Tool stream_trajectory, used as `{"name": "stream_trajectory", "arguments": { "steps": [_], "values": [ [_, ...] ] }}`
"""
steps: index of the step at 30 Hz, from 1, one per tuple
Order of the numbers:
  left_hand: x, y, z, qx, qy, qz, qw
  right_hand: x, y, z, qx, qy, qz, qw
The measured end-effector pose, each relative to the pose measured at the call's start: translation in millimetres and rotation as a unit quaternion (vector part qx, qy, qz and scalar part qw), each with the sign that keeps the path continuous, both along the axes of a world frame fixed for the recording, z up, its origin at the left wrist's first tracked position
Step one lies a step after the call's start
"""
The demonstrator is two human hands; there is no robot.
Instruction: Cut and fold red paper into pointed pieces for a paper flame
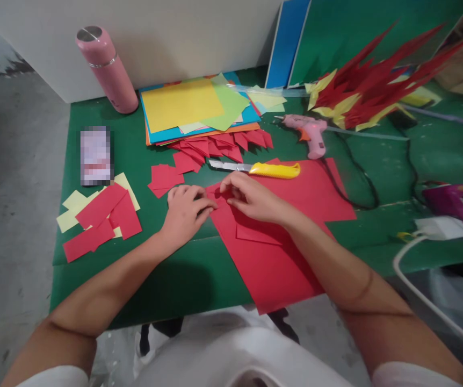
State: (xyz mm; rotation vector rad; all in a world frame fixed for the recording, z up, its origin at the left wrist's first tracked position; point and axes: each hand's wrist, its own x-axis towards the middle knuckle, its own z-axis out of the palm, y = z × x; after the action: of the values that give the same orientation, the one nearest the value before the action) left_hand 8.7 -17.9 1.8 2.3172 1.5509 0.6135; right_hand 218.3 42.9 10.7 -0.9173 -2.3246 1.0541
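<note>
My left hand [187,212] rests on the green table with its fingers curled, its thumb and forefinger pinched at the left edge of a small red paper piece [214,190]. From the right, my right hand [251,198] grips the same piece, fingertips and thumb bent together; the hand hides part of it. Beneath lies a large red paper sheet [272,274], with a smaller red sheet [253,232] on top. Just beyond my right hand is a yellow utility knife [275,170], its blade out and pointing left.
Red and yellow paper scraps [102,215] and a blurred phone [95,156] lie left. Behind are a pink flask [108,72], stacked coloured paper [183,105] and folded red pieces [223,145]. A glue gun [308,131], its cord and a red paper flame shape [376,80] are right.
</note>
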Motion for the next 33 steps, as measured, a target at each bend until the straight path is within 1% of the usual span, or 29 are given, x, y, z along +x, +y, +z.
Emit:
{"name": "stream_trajectory", "arguments": {
  "steps": [3, 6, 9, 13, 17, 23, 26, 30, 33],
  "values": [
    [0, -1, 0.5, 0.004, 0.0, -0.008, 1.0, 2, 2, 0.4, 0.036, 0.014, 0.01, 0.999],
    [0, -2, 0.5, 0.004, 0.001, -0.012, 1.0, 3, 5, 0.1, 0.078, 0.012, -0.007, 0.997],
    [0, -1, 0.1, 0.009, 0.0, -0.016, 1.0, 2, 7, -2.1, 0.1, -0.012, -0.02, 0.995],
    [-1, -1, 0.0, 0.014, -0.002, -0.033, 0.999, 1, 7, -5.2, 0.107, -0.042, -0.025, 0.993],
    [0, -1, 0.3, 0.018, 0.008, -0.043, 0.999, 3, 7, -4.9, 0.096, -0.049, -0.02, 0.994],
    [0, -2, -0.8, 0.024, 0.01, -0.029, 0.999, 5, 4, 1.5, 0.051, -0.06, -0.009, 0.997],
    [-2, -1, -1.7, 0.022, -0.023, -0.015, 0.999, 4, 0, 4.6, -0.01, -0.05, -0.017, 0.999],
    [-4, 2, -2.3, 0.016, -0.125, -0.006, 0.992, 0, -5, 8.1, -0.103, -0.012, -0.058, 0.993],
    [-2, 2, -4.9, -0.007, -0.243, -0.01, 0.97, -6, -9, 10.7, -0.189, 0.044, -0.07, 0.979]
  ]
}}
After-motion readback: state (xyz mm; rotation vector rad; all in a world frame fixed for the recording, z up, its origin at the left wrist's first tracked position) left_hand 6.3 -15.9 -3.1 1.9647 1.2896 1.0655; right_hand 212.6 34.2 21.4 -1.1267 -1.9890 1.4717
